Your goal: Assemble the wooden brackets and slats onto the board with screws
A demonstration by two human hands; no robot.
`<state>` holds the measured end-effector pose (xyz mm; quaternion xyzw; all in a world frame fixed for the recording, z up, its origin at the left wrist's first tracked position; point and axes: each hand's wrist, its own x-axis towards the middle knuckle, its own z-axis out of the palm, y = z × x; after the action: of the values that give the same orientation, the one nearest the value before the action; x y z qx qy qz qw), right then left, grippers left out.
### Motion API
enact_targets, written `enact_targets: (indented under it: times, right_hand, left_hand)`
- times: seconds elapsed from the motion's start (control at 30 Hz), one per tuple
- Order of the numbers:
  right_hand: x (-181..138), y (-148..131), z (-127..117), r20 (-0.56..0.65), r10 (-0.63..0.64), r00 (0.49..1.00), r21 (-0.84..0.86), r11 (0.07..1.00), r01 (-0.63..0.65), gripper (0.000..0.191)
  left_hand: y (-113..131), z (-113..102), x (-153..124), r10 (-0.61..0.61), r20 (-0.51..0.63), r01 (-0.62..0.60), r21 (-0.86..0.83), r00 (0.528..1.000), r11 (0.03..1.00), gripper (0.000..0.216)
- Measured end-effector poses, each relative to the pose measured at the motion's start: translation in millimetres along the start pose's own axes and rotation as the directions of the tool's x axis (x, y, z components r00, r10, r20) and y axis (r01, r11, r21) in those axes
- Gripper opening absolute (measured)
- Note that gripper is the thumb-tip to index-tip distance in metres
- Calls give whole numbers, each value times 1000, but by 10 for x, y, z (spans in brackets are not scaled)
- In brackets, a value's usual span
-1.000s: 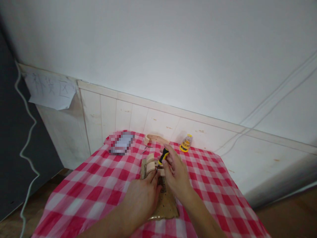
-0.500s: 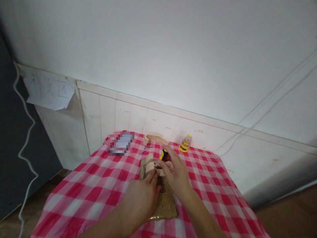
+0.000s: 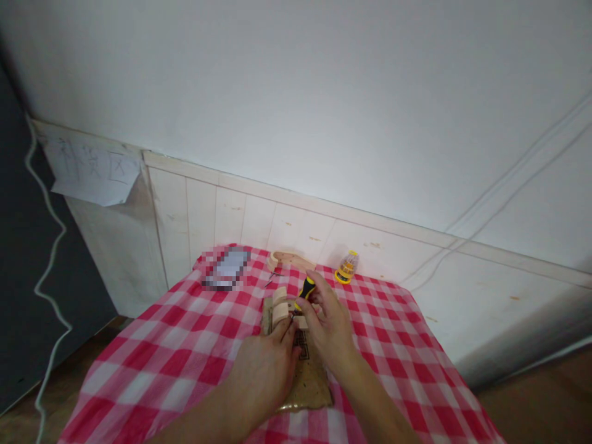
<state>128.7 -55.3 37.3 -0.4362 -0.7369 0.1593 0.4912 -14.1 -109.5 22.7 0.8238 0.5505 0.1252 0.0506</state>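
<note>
Screwdriver (image 3: 307, 288): handle in 2 colours, black and yellow; shaft dark. Wooden assembly (image 3: 280, 312): pale tan, plain. Pad (image 3: 308, 385): mottled golden brown, marked with a black angular line motif. Tablecloth (image 3: 185, 345): red, pink and white check. Curved wooden piece (image 3: 292, 257): light tan. Bit case (image 3: 346, 267): yellow cap, yellow-and-black base, yellowish body between. Flat device (image 3: 226, 268): pale grey face, dark edge, pixelated. Paper sheet (image 3: 95, 172): white, 3 grey handwritten characters. Wall (image 3: 314, 111): greyish white, plain. Panelling (image 3: 201, 209): off-white, vertical lines, scattered yellow-brown flecks. Side panel (image 3: 28, 265): charcoal. Cable (image 3: 63, 229): whitish. Floor (image 3: 550, 394): brown.
</note>
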Motion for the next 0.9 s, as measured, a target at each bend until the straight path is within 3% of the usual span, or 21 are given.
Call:
enact_targets:
  times: [0.47,0.73,0.9]
  right_hand:
    - [-8,-59,-23,24,-98,995,-61,993,100,47]
    - [-28,31,5,22,-34,999,24,999,34,52]
    - [-16,23,-1,-9,-28,1000,-9,1000,28,49]
  left_hand:
    - [-2,-3,12,1,4,-1,-19,1000,1000,46]
    - [-19,23,9,18,-16,-18,-27,1000,999,44]
    - [-17,22,13,3,-6,-3,5,1000,1000,45]
